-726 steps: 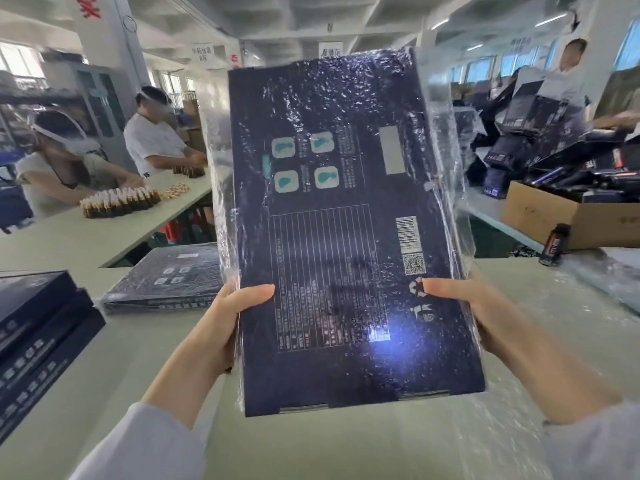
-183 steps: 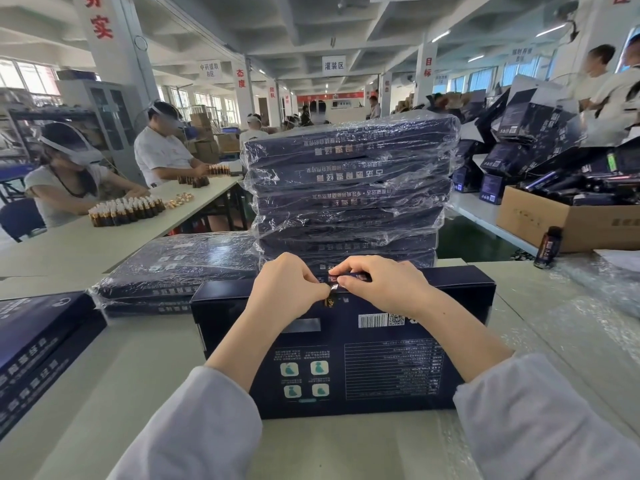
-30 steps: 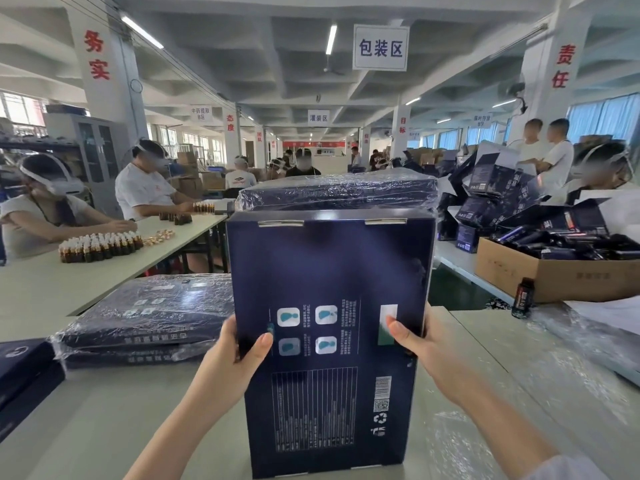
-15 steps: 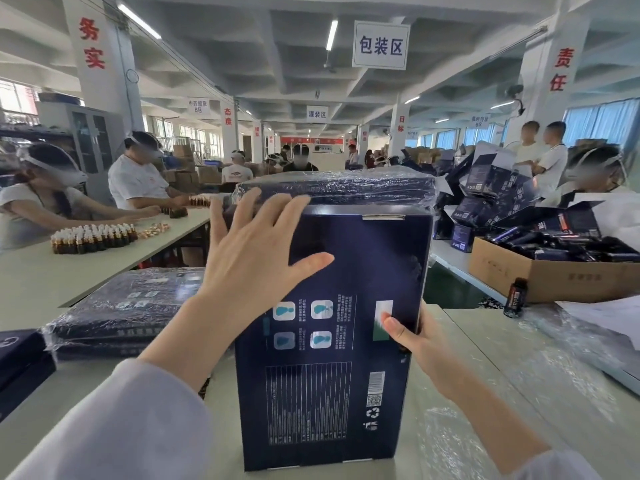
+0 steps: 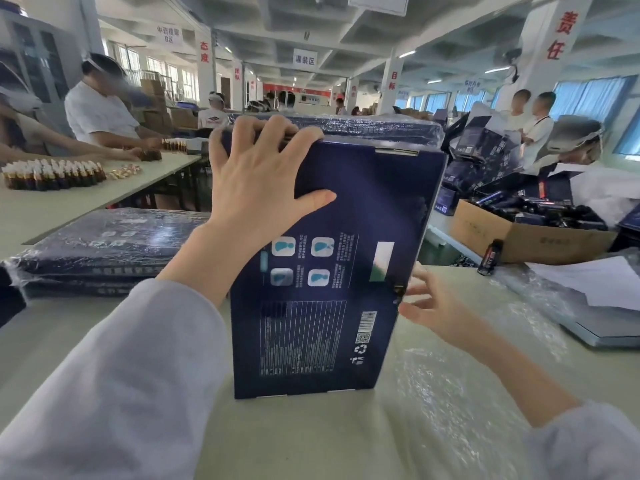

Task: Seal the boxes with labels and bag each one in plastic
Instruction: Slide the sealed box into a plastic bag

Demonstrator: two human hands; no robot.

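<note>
Box (image 5: 339, 271): flat navy card rectangle, glossy, pale icons and barcode, standing upright on matte pale-green surface (image 5: 311, 438), near centre. I see left hand (image 5: 263, 181) curled over top left corner, gripping. Right hand (image 5: 436, 306) loose, fingertips touching right edge. Crinkly film-wrapped stack (image 5: 104, 244) left.

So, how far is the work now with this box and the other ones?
Done: bagged boxes lie stacked at the left, more behind. In hand: the left hand grips the top of the upright box, unbagged; the right hand touches its right edge beside a small label. Left: bagging this box.
</note>
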